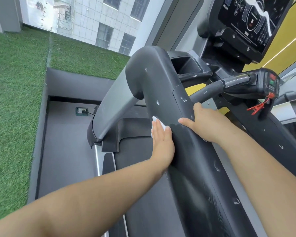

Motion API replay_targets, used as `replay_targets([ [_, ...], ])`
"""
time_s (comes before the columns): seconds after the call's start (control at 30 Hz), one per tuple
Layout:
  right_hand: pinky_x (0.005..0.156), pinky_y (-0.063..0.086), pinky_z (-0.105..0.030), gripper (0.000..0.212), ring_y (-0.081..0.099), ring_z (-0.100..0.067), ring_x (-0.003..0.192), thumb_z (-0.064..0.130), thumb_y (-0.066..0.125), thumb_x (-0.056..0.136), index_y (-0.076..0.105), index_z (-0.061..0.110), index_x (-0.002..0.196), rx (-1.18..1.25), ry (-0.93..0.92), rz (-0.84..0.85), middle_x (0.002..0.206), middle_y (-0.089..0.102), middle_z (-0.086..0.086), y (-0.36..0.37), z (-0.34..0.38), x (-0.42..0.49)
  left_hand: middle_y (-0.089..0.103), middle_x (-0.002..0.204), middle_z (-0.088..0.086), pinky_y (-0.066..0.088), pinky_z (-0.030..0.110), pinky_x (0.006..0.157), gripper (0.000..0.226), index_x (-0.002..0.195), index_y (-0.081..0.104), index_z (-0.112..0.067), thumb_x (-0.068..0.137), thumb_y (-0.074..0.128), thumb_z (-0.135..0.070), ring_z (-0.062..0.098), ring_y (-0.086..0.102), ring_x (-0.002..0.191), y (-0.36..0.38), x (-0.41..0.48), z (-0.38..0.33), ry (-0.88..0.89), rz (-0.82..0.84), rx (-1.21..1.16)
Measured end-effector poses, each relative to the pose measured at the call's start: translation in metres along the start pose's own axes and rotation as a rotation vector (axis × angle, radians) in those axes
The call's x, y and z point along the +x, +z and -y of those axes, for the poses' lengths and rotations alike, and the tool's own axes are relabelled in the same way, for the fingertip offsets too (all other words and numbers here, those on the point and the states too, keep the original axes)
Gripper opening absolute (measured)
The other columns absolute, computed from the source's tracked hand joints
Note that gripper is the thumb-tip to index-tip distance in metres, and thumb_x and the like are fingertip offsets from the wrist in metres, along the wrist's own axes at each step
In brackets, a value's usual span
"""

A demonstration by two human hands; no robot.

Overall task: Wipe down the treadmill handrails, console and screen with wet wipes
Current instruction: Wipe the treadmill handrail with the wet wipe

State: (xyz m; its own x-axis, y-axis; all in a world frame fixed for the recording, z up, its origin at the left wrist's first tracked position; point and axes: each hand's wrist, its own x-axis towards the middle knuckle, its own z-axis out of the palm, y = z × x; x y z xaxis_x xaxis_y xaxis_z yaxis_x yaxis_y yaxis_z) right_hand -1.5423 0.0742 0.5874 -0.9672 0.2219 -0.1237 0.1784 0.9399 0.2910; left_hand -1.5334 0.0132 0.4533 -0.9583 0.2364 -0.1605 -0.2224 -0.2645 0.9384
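Note:
A thick dark grey left handrail (162,86) of the treadmill runs from the lower right up to the middle and bends down. My left hand (161,138) lies flat with straight fingers on its left side, pressing a white wet wipe (158,123) against it. A wet streak shows on the rail beside the wipe. My right hand (202,123) grips the rail's top from the right, thumb over the near side, fingers hidden behind. The black screen (256,19) with white smears stands at the top right above the console (190,65).
A black crossbar (210,88) leads to a control pod (270,82) with a red safety clip (258,107). The running belt (143,185) lies below. To the left are a grey floor with a socket (81,111), green artificial turf (15,82) and a window.

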Motion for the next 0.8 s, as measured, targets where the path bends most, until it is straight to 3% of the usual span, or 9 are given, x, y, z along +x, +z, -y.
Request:
replay_targets([
  [0.1, 0.052, 0.03, -0.034, 0.045, 0.048, -0.028, 0.074, 0.054, 0.039, 0.095, 0.032, 0.01, 0.103, 0.027, 0.001, 0.019, 0.073, 0.045, -0.002, 0.001, 0.0, 0.002, -0.017, 0.154, -0.019, -0.002, 0.03, 0.118, 0.054, 0.149, -0.011, -0.028, 0.103, 0.016, -0.031, -0.001, -0.015, 0.141, -0.001, -0.001, -0.003, 0.013, -0.012, 0.033],
  [0.23, 0.057, 0.033, -0.035, 0.043, 0.046, -0.026, 0.078, 0.055, 0.04, 0.095, 0.031, 0.013, 0.1, 0.068, 0.002, 0.042, 0.073, 0.043, 0.005, 0.002, -0.002, 0.003, -0.025, 0.144, -0.034, -0.005, 0.019, 0.109, 0.055, 0.144, -0.02, -0.037, 0.103, 0.016, -0.033, -0.012, -0.022, 0.134, 0.003, -0.038, 0.01, 0.058, 0.063, -0.018],
  [0.43, 0.055, 0.032, -0.034, 0.044, 0.045, -0.023, 0.071, 0.054, 0.041, 0.094, 0.033, 0.012, 0.103, 0.104, -0.012, 0.032, 0.07, 0.039, 0.006, 0.0, -0.003, 0.002, -0.013, 0.151, -0.031, 0.001, 0.036, 0.118, 0.054, 0.147, -0.011, -0.043, 0.101, 0.017, -0.041, -0.005, -0.008, 0.141, -0.009, 0.021, -0.003, -0.083, -0.023, -0.092],
  [0.53, 0.048, 0.027, -0.029, 0.043, 0.04, -0.011, 0.058, 0.055, 0.041, 0.094, 0.033, 0.014, 0.102, 0.127, -0.025, 0.031, 0.068, 0.04, 0.007, 0.0, -0.005, 0.003, -0.019, 0.148, -0.035, -0.003, 0.028, 0.117, 0.055, 0.146, -0.015, -0.041, 0.102, 0.018, -0.041, -0.013, -0.015, 0.137, -0.001, -0.012, 0.008, 0.048, 0.019, -0.044],
  [0.63, 0.047, 0.025, -0.028, 0.042, 0.04, -0.01, 0.056, 0.054, 0.041, 0.095, 0.032, 0.013, 0.1, 0.121, -0.054, 0.051, 0.067, 0.042, 0.005, -0.002, -0.007, 0.004, -0.024, 0.146, -0.034, -0.009, 0.02, 0.113, 0.056, 0.145, -0.019, -0.037, 0.102, 0.017, -0.041, -0.014, -0.021, 0.134, 0.002, -0.028, 0.017, 0.124, 0.043, 0.034],
  [0.8, 0.049, 0.033, -0.031, 0.045, 0.052, -0.021, 0.06, 0.056, 0.039, 0.094, 0.033, 0.011, 0.1, 0.089, -0.095, 0.038, 0.066, 0.051, -0.003, 0.0, -0.01, 0.005, -0.017, 0.152, -0.026, -0.006, 0.028, 0.118, 0.054, 0.149, -0.011, -0.033, 0.102, 0.016, -0.038, -0.01, -0.016, 0.138, -0.003, 0.018, 0.0, 0.141, -0.057, 0.098],
])
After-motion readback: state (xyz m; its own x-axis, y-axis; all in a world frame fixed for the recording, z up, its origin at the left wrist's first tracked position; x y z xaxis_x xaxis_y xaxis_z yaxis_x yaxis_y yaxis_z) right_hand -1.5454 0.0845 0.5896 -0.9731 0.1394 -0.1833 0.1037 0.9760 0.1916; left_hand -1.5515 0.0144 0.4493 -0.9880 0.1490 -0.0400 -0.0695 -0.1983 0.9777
